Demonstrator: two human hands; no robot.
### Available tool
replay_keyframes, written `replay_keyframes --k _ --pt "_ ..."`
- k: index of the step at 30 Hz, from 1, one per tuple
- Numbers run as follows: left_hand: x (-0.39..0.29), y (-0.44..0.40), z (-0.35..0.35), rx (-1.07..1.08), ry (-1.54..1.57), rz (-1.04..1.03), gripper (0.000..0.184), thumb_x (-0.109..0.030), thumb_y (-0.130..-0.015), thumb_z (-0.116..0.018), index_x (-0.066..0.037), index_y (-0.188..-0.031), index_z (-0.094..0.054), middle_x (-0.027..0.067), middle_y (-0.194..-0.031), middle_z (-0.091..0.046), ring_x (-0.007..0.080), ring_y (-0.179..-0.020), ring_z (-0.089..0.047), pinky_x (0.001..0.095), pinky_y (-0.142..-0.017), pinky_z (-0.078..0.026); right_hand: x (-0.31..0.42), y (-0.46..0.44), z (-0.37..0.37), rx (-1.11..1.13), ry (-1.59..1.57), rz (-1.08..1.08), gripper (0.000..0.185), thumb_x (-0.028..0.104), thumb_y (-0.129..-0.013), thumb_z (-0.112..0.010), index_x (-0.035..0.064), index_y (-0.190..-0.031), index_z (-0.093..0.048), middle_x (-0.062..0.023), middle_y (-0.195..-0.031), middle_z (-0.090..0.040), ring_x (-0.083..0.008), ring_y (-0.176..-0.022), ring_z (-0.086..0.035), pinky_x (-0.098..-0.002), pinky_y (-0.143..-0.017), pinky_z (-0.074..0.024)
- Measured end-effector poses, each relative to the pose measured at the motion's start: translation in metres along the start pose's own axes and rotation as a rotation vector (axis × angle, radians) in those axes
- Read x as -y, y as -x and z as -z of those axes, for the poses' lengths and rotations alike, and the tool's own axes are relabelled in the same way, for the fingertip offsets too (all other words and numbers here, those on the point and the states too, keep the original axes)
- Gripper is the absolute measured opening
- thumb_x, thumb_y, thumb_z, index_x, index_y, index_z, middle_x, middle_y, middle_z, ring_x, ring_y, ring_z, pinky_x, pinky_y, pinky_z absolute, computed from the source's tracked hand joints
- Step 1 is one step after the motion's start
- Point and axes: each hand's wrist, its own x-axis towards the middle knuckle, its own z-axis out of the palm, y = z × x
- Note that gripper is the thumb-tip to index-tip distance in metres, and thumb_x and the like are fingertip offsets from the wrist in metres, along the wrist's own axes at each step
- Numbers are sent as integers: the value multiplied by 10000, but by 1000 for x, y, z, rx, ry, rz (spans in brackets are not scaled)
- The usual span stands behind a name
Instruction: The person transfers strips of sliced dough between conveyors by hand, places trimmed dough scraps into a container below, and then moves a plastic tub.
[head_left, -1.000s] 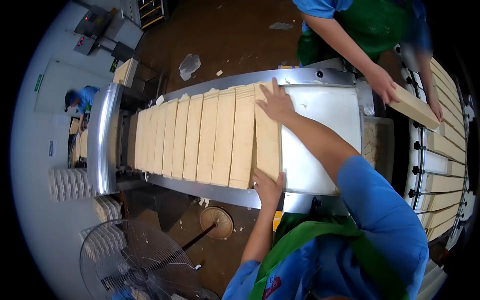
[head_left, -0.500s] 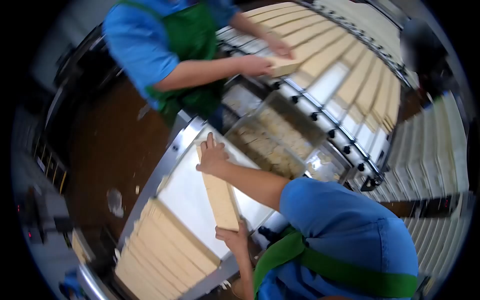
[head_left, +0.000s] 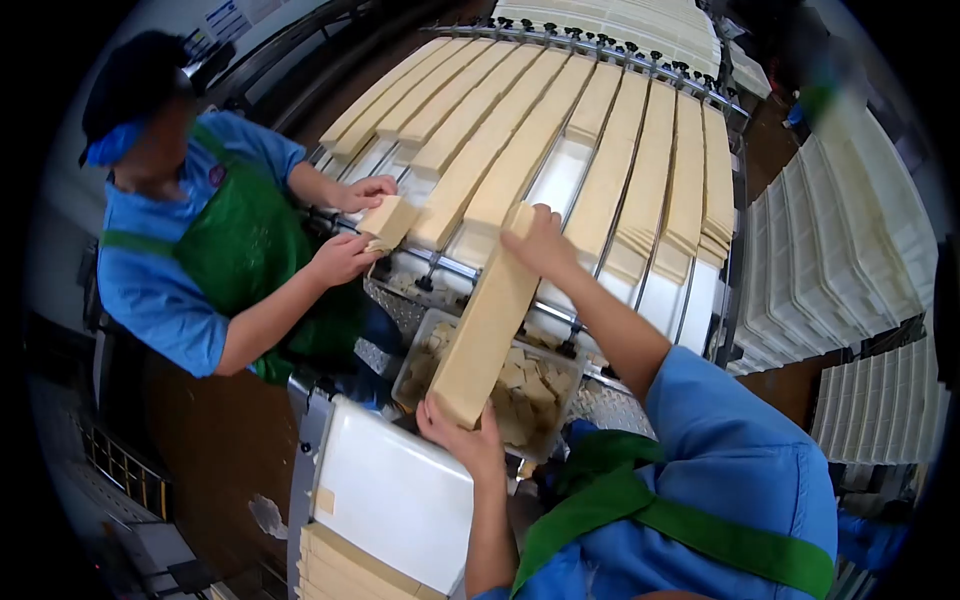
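Observation:
A long stack of thin pale dough sheets is held slantwise between both my hands, above a bin of scraps. My left hand grips its near lower end, thumb on one side and fingers on the other. Around the far upper end closes my right hand, beside the rows of similar stacks on the slatted conveyor table. Beneath the held stack, the scrap bin contains loose square pieces and is partly hidden.
A co-worker in a green apron holds a short block of sheets at left. A white board lies nearest me, with more stacks at its lower edge. White stacked trays stand at right; black knobs line the conveyor rail.
The long stack has been lifted off the white board and carried up and right to the conveyor's edge, both hands still on it. My view has turned toward the conveyor.

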Motion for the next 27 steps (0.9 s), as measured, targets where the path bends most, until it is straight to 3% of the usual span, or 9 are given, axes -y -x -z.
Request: replay_keyframes --k 2,8,10,12,15,17,20,22,27 --pt "-15 -30 -24 11 14 -106 742 -91 -770 -719 10 -1382 -312 261 -1372 -282 422 -1273 -303 467 -1057 -283 -24 -54 16 95 398 -30 702 532 -811 -501 2 -1270 -455 -206 -1242 -510 -388 -1130 -516 -503 -947 -400" --pt "-32 -103 -100 388 113 -155 617 -60 -811 -674 -33 -1364 -399 231 -1315 -402 386 -1221 -413 386 -1032 -342 -72 -166 49 98 700 65 588 444 -873 -370 22 -1249 -533 -172 -1266 -550 -329 -1241 -406 -564 -1032 -167" --pt "-36 -117 -137 435 104 -123 586 -41 -831 -640 -22 -1365 -399 234 -1327 -414 387 -1236 -414 382 -1034 -346 -79 -196 60 109 680 45 564 405 -878 -360 22 -1257 -527 -179 -1292 -530 -327 -1259 -386 -556 -1032 -192" --pt "-35 -132 -173 422 147 -203 577 -2 -838 -606 -3 -1374 -390 200 -1339 -460 291 -1196 -490 348 -1003 -389 -89 -220 68 -48 680 59 538 385 -880 -375 32 -1255 -531 -168 -1318 -499 -312 -1268 -368 -547 -1034 -198" --pt "-45 -145 -208 541 368 23 562 45 -851 -524 31 -1389 -365 206 -1378 -456 274 -1244 -473 307 -1017 -370 -97 -230 62 -236 677 113 452 325 -858 -466 46 -1196 -573 -150 -1333 -447 -313 -1258 -351 -538 -1038 -205" --pt "-57 -146 -211 530 281 2 551 55 -847 -499 53 -1381 -364 224 -1382 -448 263 -1252 -468 298 -1023 -361 -100 -211 57 -430 614 296 407 280 -808 -566 59 -1147 -601 -157 -1330 -422 -332 -1253 -334 -535 -1032 -210" --pt "-75 -142 -197 481 370 179 548 66 -832 -469 88 -1368 -359 236 -1370 -453 256 -1253 -470 299 -1032 -353 -110 -161 63 -304 463 439 396 280 -798 -592 53 -1121 -613 -168 -1312 -442 -335 -1243 -347 -529 -1023 -215" --pt "-46 -127 -180 367 409 155 547 80 -803 -432 53 -1348 -406 200 -1363 -467 240 -1198 -503 307 -995 -396 -121 -124 80 -219 326 504 364 281 -803 -593 51 -1083 -629 -166 -1263 -484 -335 -1221 -370 -514 -1017 -218" --pt "11 -48 -99 10 509 246 538 93 -759 -374 44 -1292 -432 186 -1282 -504 277 -1156 -519 352 -998 -399 -178 -36 140 -265 259 420 310 273 -804 -598 98 -1056 -646 -112 -1179 -553 -303 -1186 -414 -487 -996 -230"
